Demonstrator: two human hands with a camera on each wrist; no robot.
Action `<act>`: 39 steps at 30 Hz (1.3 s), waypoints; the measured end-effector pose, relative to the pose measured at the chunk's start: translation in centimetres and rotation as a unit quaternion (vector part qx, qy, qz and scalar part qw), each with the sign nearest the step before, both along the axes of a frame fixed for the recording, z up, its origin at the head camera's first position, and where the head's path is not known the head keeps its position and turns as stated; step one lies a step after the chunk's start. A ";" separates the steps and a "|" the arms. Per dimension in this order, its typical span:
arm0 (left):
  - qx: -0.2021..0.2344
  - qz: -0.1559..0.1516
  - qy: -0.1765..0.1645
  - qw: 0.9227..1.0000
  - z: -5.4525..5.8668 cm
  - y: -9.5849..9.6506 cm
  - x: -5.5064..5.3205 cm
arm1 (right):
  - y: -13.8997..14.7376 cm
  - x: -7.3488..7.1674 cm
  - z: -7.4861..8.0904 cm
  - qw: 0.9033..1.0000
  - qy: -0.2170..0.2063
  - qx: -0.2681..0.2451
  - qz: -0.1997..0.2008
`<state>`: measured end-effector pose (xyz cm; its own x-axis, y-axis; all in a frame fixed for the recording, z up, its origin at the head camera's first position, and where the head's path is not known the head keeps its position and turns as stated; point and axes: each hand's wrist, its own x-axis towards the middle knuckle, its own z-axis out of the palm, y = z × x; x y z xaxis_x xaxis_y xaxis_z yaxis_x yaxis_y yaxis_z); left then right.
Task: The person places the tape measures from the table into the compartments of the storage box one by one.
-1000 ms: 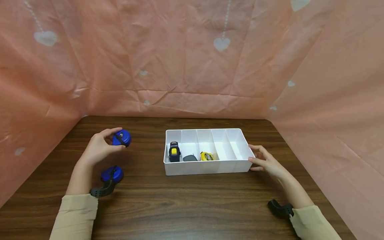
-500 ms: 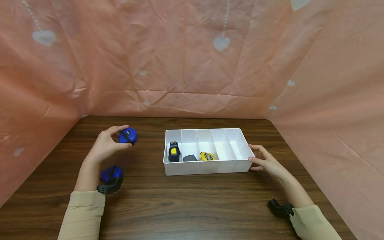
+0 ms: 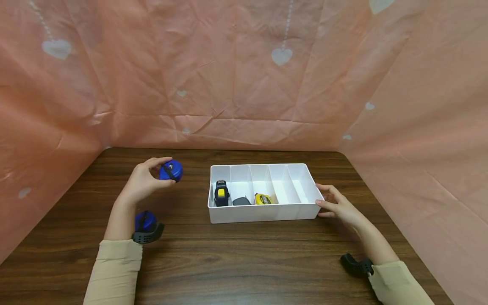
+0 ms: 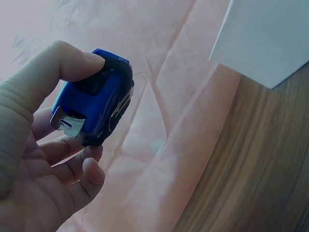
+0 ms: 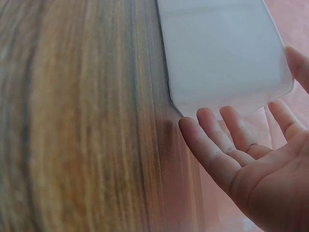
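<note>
My left hand (image 3: 144, 179) holds a blue tape measure (image 3: 171, 170) with a black strap between thumb and fingers, over the table left of the box. Its metal end hook (image 4: 69, 123) shows in the left wrist view. My right hand (image 3: 339, 205) grips the right end of a white divided box (image 3: 263, 213), thumb at the near corner and fingers along the end wall. Inside the box, from the left, sit a black-and-yellow tape measure (image 3: 221, 194), a dark grey rounded object (image 3: 242, 201) mostly behind the front wall, and a yellow tape measure (image 3: 263, 198).
A second blue tape measure (image 3: 145, 220) lies on the wooden table (image 3: 244, 262) beside my left wrist, partly hidden by the black wrist strap (image 3: 148, 235). Pink cloth (image 3: 236, 76) with white hearts encloses the back and sides.
My left hand has moved to the right and slightly up with the blue tape measure, closer to the box. My right hand and the box have stayed in place.
</note>
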<state>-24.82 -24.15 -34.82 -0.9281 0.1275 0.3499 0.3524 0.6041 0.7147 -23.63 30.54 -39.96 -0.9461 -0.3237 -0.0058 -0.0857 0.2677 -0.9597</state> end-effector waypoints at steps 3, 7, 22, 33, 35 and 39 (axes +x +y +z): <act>0.008 -0.002 0.000 1.000 0.1 0.5 -0.3 | 0.1 0.0 0.0 1.000 0.001 0.001 -0.001; 0.014 -0.003 0.004 1.000 0.1 1.4 -0.7 | 0.0 0.0 0.0 1.000 0.002 0.001 0.000; 0.031 -0.016 0.005 0.999 0.2 4.2 -1.4 | 0.0 0.0 0.0 1.000 0.002 0.001 0.001; 0.053 -0.040 0.005 0.998 0.4 6.0 -1.7 | 0.2 0.0 -0.1 1.000 0.001 0.000 0.000; 0.057 -0.046 0.005 0.997 0.4 6.3 -1.8 | 0.2 0.0 -0.1 1.000 0.002 0.001 0.000; 0.062 -0.054 0.007 0.997 0.5 7.0 -1.8 | 0.2 0.0 -0.1 1.000 0.002 0.002 0.001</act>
<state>-26.64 -17.16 -34.36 -0.9062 0.1815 0.3819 0.4211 0.4687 0.7765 -23.65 30.70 -40.10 -0.9458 -0.3249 -0.0024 -0.0905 0.2706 -0.9584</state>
